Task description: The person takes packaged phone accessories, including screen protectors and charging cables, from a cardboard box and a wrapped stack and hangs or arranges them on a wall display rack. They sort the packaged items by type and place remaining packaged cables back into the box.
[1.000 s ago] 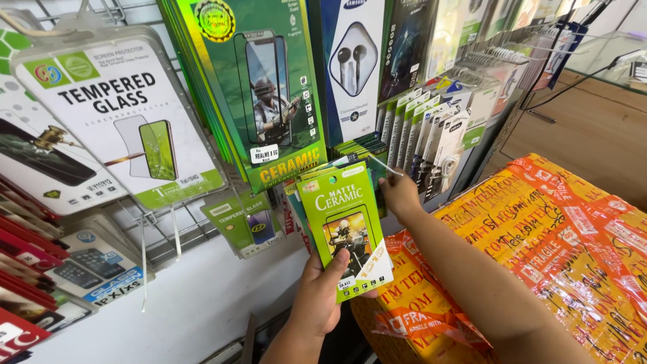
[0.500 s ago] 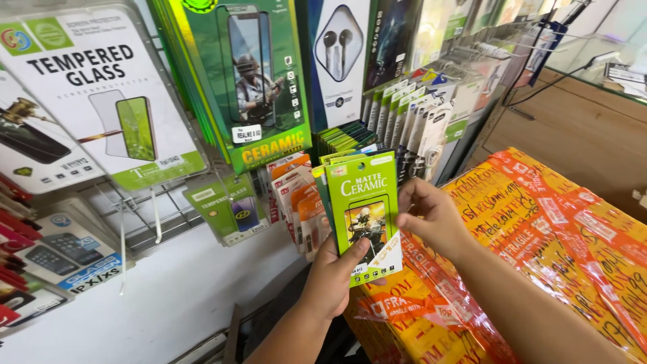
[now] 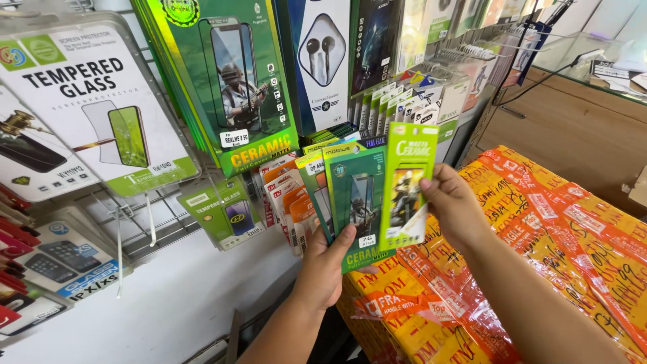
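light green packet [image 3: 407,187]: we see it pulled clear of the stack, upright, face to the camera, likely so the front can be checked; flat card pack for a screen protector, bright lime, phone picture in the middle, white tab at the lower corner.
right hand [image 3: 453,205]: fingers [image 3: 431,183] pinching the packet's right edge, thumb in front, the rest behind.
dark green packet [image 3: 359,202]: just left of the light one and partly behind it; darker green, phone picture, yellow lettering along the bottom.
left hand [image 3: 323,269]: props the stack from below, thumb [image 3: 345,237] pressed on the dark green front, other fingers hidden behind, so we can't tell their spread.
orange packets [image 3: 290,202]: fanned out behind the dark one, leaning left, edges showing.
display rack [image 3: 155,216]: wire grid behind, hung with big screen protector boxes [image 3: 232,81] and an earphone box [image 3: 323,57].
taped carton [image 3: 539,222]: orange and yellow tape, below the right forearm.
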